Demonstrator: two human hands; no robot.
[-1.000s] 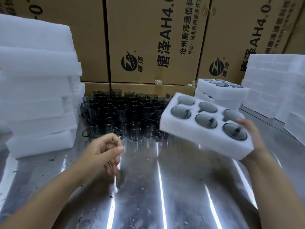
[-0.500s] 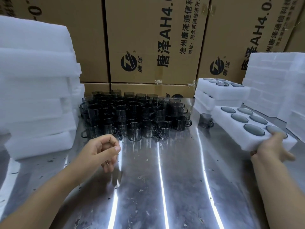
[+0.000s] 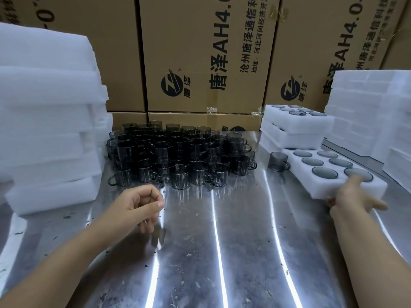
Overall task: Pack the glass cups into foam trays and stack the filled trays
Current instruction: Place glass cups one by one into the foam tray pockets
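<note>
A filled tray (image 3: 322, 187) of 6 cups is laid on the steel table (image 3: 222, 241), its near end met by the right hand (image 3: 353, 196). The grip is blurred and cannot be told. The left hand (image 3: 138, 205) is loosely curled, empty. 1 loose cup (image 3: 278, 162) stands just beside the tray, between it and the clustered cups (image 3: 178, 154).

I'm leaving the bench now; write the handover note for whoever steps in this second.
Left hand: loosely curled, empty, above the table.
Right hand: grips the near end of a filled tray, six cups in it, at the right.
Done: two filled trays stacked behind it.
Left: stack this tray; pack the loose cups at the back middle, plus one cup beside the tray, into foam from the left pile.
</note>
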